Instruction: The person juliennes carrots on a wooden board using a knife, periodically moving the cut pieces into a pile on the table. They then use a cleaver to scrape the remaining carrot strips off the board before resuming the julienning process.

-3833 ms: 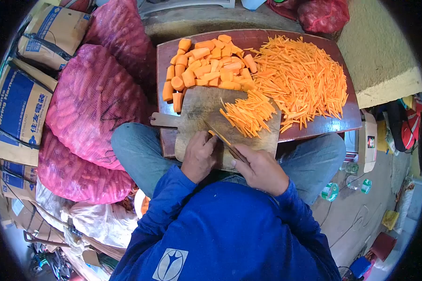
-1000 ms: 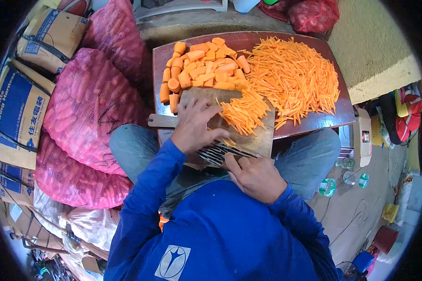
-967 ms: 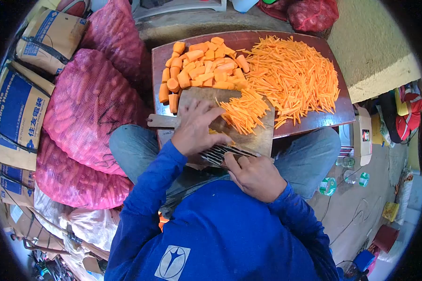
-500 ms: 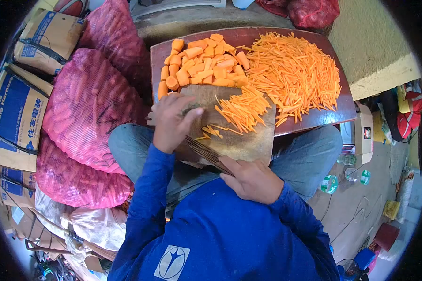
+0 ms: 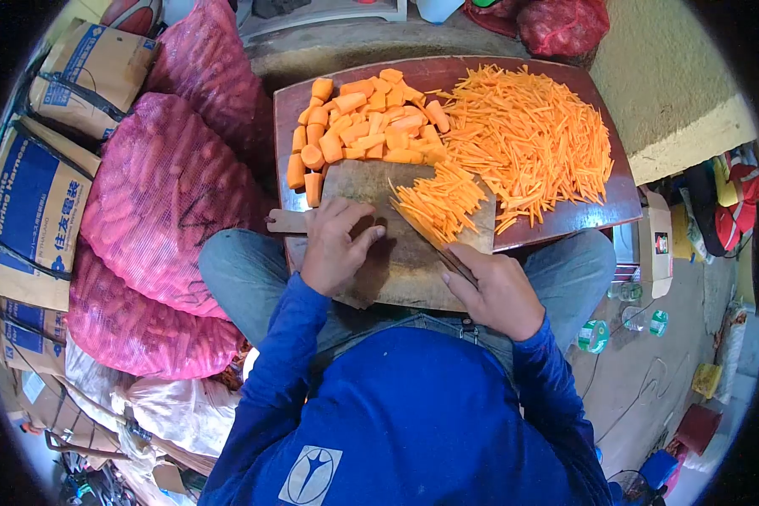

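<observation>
My right hand [image 5: 499, 291] grips a knife [image 5: 426, 235] whose blade lies edge-on against a small heap of carrot strips [image 5: 439, 202] on the wooden cutting board [image 5: 413, 270]. My left hand [image 5: 336, 244] rests on the left part of the board with fingers loosely curled and holds nothing. Beyond the board, carrot chunks [image 5: 358, 126] are piled at the back left of a dark red tabletop [image 5: 582, 211]. A large heap of cut carrot strips [image 5: 527, 135] covers its right side.
Pink mesh sacks of carrots [image 5: 164, 194] and cardboard boxes [image 5: 29, 202] are stacked to my left. Another red mesh bag [image 5: 565, 25] lies behind the table. Bottles and tape rolls [image 5: 624, 325] sit on the floor at right. My knees flank the board.
The knife has swung from the board's near edge up to the strip heap, pushing the loose strips into it. My left hand moved down and right onto the board.
</observation>
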{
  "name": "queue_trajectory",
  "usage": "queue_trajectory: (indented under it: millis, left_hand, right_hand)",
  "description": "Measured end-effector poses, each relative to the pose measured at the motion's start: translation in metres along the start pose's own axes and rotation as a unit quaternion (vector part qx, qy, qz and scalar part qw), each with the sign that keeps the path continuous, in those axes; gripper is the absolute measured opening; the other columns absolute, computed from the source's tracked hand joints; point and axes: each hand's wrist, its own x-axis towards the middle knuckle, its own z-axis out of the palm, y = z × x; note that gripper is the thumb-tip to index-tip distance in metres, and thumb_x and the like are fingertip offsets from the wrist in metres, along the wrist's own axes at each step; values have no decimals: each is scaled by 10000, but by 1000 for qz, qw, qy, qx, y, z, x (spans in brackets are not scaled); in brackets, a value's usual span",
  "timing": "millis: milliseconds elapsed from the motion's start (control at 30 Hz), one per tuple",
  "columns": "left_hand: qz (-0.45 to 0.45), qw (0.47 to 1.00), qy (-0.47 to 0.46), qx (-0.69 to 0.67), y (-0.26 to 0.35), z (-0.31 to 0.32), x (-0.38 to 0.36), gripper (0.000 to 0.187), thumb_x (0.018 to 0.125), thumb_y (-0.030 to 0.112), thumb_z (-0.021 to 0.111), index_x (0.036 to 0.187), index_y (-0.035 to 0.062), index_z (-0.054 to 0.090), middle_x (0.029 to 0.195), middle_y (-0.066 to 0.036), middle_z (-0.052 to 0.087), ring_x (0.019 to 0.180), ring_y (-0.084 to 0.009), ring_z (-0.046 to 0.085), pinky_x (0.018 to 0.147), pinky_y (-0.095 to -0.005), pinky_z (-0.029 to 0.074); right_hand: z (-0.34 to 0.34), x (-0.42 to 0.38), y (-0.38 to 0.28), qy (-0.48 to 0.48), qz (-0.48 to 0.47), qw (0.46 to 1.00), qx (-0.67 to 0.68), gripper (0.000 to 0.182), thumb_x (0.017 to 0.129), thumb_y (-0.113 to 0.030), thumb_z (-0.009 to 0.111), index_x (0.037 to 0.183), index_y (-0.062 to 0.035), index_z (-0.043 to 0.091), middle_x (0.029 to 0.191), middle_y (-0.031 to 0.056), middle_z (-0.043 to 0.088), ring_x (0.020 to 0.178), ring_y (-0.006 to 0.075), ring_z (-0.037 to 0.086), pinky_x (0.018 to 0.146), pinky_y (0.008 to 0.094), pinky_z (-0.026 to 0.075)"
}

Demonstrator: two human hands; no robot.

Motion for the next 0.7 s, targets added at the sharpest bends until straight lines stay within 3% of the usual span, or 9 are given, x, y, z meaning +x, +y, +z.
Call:
queue_trajectory:
  millis: [200, 267, 333, 400, 467, 500, 600, 667, 700]
  left_hand:
    - [2, 1000, -15, 23, 5, 5, 13, 236, 853, 162, 857, 1044, 47, 779, 1040, -99, 729, 1026, -341, 647, 886, -444, 481]
    - [-71, 988, 30, -136, 10, 1, 18, 262, 840, 173, 873, 1055, 47, 789, 1064, -119, 736, 1042, -336, 654, 899, -444, 492]
    - [-61, 985, 29, -158, 21, -15, 31, 288, 842, 162, 879, 1087, 39, 789, 1084, -127, 747, 1069, -330, 665, 951, -433, 498]
    - [-54, 982, 33, -180, 29, -24, 44, 315, 845, 151, 884, 1119, 31, 789, 1103, -135, 759, 1096, -324, 677, 1004, -421, 503]
    - [58, 995, -39, -65, 33, -25, 57, 383, 812, 205, 915, 1145, 57, 797, 1156, -127, 753, 1134, -327, 663, 1022, -428, 501]
    - [81, 994, -42, -59, 33, -15, 60, 428, 758, 258, 928, 1123, 75, 799, 1066, -111, 733, 1073, -336, 643, 941, -452, 455]
    - [86, 994, -56, 37, 30, 2, 71, 393, 798, 283, 897, 1131, 98, 801, 1082, -102, 725, 1113, -324, 626, 967, -461, 401]
    - [69, 995, -71, 28, 16, 18, 83, 338, 838, 283, 863, 1123, 112, 801, 1112, -96, 720, 1147, -312, 615, 971, -469, 374]
    - [69, 996, -39, 45, 13, 24, 91, 326, 845, 274, 857, 1121, 108, 799, 1115, -92, 718, 1148, -310, 611, 973, -473, 375]
  right_hand:
    - [-7, -12, -4, 36, -33, 998, -26, 388, 982, -235, 735, 1288, -13, 648, 955, 253, 747, 853, 442, 736, 709, 531, 579]
    - [-6, -15, -3, 38, -40, 996, -66, 401, 983, -234, 736, 1306, -17, 639, 969, 237, 749, 855, 422, 741, 697, 513, 580]
    - [-1, -17, -3, 50, -102, 981, -154, 461, 927, -186, 795, 1332, -18, 652, 916, 165, 731, 789, 366, 732, 660, 459, 572]
    - [-1, -19, -3, 40, -115, 977, -175, 473, 922, -194, 798, 1335, -24, 643, 882, 143, 700, 771, 350, 717, 648, 458, 562]
    - [0, -19, -5, 33, -133, 971, -194, 484, 917, -201, 800, 1337, -30, 633, 847, 121, 668, 753, 334, 702, 637, 458, 551]
    - [0, -20, -7, 27, -137, 967, -212, 483, 925, -212, 778, 1340, -22, 623, 860, 112, 662, 743, 320, 698, 647, 449, 566]
    - [0, -24, -9, 22, -139, 961, -239, 483, 935, -226, 756, 1345, -14, 613, 862, 102, 648, 728, 304, 691, 654, 436, 579]
    - [-1, -29, -9, 22, -135, 959, -247, 483, 938, -229, 756, 1346, -14, 613, 852, 101, 641, 723, 301, 687, 652, 432, 578]
    - [0, -32, -8, 23, -135, 967, -217, 483, 937, -235, 761, 1343, -20, 613, 876, 108, 659, 742, 309, 699, 658, 436, 581]
